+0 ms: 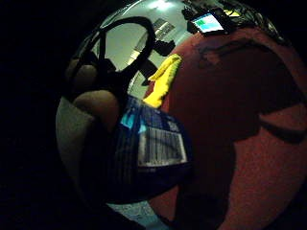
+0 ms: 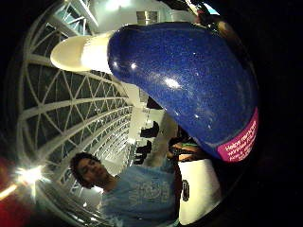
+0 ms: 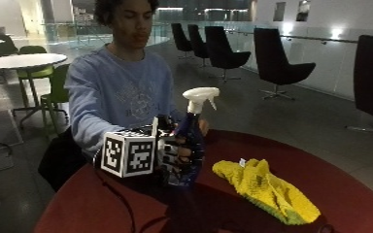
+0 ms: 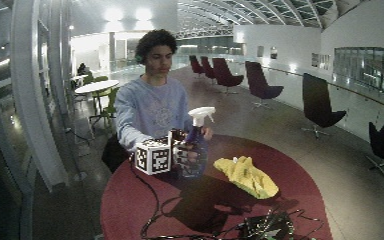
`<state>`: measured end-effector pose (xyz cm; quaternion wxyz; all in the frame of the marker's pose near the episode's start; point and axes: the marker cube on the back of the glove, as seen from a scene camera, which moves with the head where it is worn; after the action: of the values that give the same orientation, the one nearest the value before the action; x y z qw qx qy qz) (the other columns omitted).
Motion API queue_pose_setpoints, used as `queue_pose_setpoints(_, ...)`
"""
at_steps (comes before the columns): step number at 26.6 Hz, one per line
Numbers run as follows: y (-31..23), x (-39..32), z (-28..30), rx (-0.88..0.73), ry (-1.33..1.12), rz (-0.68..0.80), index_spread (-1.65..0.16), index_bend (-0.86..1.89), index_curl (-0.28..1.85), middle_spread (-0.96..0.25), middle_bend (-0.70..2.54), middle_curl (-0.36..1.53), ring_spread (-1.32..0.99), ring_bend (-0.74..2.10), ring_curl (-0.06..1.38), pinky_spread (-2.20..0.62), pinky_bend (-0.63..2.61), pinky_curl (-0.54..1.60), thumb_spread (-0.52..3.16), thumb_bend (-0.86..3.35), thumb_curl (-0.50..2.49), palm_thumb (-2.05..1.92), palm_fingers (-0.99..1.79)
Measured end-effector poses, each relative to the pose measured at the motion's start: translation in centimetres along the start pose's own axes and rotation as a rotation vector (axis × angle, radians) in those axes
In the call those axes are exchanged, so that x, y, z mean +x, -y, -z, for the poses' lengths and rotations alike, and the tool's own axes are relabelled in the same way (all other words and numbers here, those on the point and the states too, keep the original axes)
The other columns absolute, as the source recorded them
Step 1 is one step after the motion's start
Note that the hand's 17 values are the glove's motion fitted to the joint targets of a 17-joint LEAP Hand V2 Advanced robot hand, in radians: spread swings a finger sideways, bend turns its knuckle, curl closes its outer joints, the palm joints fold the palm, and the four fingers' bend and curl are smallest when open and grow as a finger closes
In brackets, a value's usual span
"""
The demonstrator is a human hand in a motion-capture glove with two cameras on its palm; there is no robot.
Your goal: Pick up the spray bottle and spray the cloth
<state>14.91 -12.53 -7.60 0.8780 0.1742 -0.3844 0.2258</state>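
Blue glossy plastic: gripping spray bottle [image 3: 188, 145] round the body w/ gloved right hand [image 3: 172, 158], fingers curling round it, holding upright just above red table [image 3: 342, 189].
Looking rigid, slick, prob. light-ish w/ liquid sloshing; best keeping grip on body/neck, forefinger reaching white trigger head [image 3: 200, 97]. Nozzle pointing toward yellow cloth [image 3: 264, 188], lying soft and crumpled near, not touching.

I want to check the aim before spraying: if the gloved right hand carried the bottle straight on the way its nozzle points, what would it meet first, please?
Probably the yellow cloth. The right hand holds the spray bottle upright, nozzle toward the cloth's side; the red table between looks free, though depth is unclear.
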Motion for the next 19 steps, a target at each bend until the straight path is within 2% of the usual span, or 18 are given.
queue_pose_setpoints(6, 0.7, -0.8, 0.8, -0.064, -0.143, -0.096, -0.29, 0.09, 0.22, -0.04, 0.23, 0.41, -0.03, 0.50, 0.35, 0.15, 0.38, 0.35, 0.81, -0.02, 0.65, 0.95, 0.91)
queue_pose_setpoints(19, 4.5, -1.2, 1.0, -0.371, -0.499, -0.320, -0.29, 0.09, 0.21, -0.03, 0.22, 0.41, -0.02, 0.50, 0.36, 0.15, 0.38, 0.35, 0.81, -0.02, 0.67, 0.95, 0.92)
